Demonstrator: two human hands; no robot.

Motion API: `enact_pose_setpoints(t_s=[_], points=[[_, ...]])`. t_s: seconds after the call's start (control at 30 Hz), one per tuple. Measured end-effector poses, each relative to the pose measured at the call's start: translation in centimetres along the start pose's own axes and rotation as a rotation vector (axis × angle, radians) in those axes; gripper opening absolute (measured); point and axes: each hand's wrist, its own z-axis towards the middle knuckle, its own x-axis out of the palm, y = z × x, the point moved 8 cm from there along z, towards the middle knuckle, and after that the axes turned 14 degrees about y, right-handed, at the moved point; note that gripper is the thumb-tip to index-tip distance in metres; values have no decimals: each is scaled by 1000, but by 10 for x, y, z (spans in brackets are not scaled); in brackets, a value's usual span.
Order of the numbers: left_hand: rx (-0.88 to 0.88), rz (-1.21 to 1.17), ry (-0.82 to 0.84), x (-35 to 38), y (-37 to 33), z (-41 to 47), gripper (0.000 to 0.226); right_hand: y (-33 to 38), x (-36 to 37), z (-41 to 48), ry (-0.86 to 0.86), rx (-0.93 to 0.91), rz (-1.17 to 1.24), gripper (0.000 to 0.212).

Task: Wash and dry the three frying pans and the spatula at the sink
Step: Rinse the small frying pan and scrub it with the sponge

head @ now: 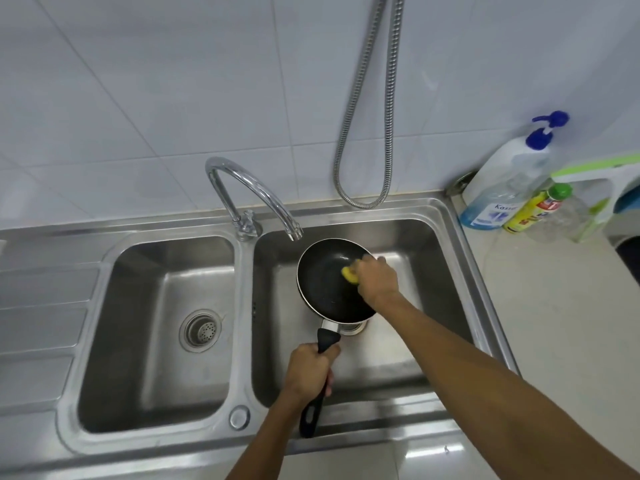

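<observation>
From the head view, a small black frying pan (329, 278) is held over the right basin of the steel double sink (446, 244), just under the spout of the curved tap (249, 188), from which no water can be seen running. The left hand (308, 372) is wrapped tight around the pan's black handle, about midway along it, so the hanging loop at the end pokes out below the fist. The right hand (377, 278) is curled down on a yellow sponge (350, 276), pinching it against the inner right side of the pan. The other two pans and the spatula are not in view. The pan looks light enough for one hand, rigid, with a dark coating that will likely be slick once soapy; the handle is the sound place to hold it, close to the metal collar for better control. Soap bottles (502, 181) stand on the bench at the right.
</observation>
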Motion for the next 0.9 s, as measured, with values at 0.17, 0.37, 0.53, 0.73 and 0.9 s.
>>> enact_pose_setpoints(t_s=[0.17, 0.37, 0.53, 0.73, 0.9], points=[[-14, 18, 11, 3, 5, 5, 38, 36, 39, -33, 150, -189, 164, 22], [2, 25, 15, 13, 6, -3, 38, 76, -1, -11, 3, -201, 434, 25], [13, 23, -15, -8, -1, -3, 40, 97, 3, -3, 98, -270, 575, 14], [0, -42, -46, -20, 7, -5, 38, 47, 23, -13, 301, -186, 84, 32], [-17, 33, 32, 4, 2, -7, 32, 10, -14, 4, -4, 29, 24, 42]])
